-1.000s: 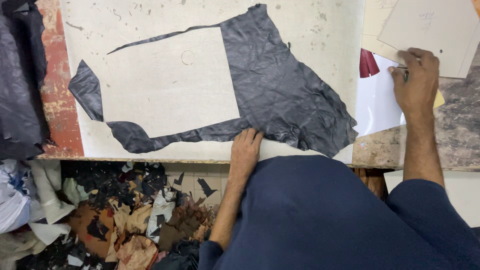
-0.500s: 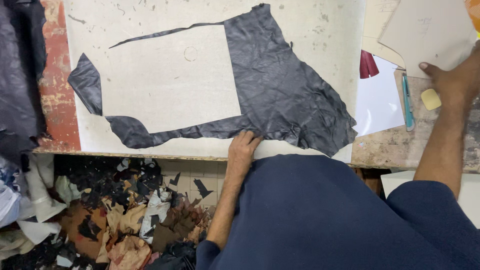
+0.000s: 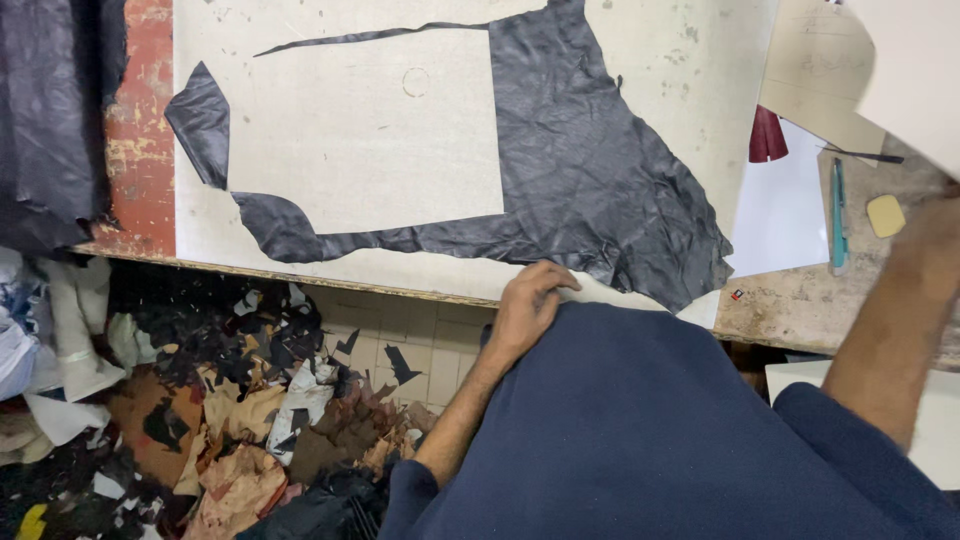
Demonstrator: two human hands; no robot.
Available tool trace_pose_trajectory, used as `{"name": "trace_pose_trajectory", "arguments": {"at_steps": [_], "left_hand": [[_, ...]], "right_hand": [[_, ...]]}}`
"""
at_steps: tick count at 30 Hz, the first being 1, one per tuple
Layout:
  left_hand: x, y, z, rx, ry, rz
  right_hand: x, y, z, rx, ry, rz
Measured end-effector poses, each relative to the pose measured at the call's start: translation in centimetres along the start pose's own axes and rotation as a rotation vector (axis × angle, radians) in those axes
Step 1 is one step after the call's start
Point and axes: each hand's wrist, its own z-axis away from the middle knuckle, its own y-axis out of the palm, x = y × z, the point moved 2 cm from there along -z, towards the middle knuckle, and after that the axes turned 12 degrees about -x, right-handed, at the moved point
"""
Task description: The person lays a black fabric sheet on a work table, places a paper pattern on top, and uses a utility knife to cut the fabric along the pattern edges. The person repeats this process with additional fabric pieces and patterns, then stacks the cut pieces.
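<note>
A black leather piece [image 3: 600, 170] with a large rectangular cut-out lies flat on a pale cutting board [image 3: 680, 60]. My left hand [image 3: 530, 300] rests with bent fingers on the board's near edge, just below the leather's lower border, and holds nothing. At the right edge my right hand [image 3: 930, 235] is blurred. It is raised under a large pale card sheet [image 3: 915, 70] that it lifts above the table. A teal knife [image 3: 837, 215] and a small yellow block [image 3: 885, 215] lie on the table beside that hand.
A second card pattern [image 3: 815, 60], a white sheet [image 3: 780, 210] and a dark red scrap [image 3: 767, 135] lie right of the board. More black leather [image 3: 50, 120] hangs at the far left. Leather and paper offcuts [image 3: 250, 420] litter the floor below the table edge.
My right hand let go of the teal knife, reached to the cards at the far right and now lifts a pale card sheet. My left hand stayed at the board's edge.
</note>
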Motion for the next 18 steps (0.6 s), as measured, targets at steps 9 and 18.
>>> {"name": "trace_pose_trajectory", "arguments": {"at_steps": [9, 18], "left_hand": [[-1.2, 5.5, -5.0, -0.142, -0.362, 0.812], [2.6, 3.4, -2.4, -0.397, -0.388, 0.835]], "right_hand": [[-7.9, 7.1, 20.8, 0.41, 0.315, 0.165], [-6.8, 5.0, 18.9, 0.405, 0.318, 0.228]]}}
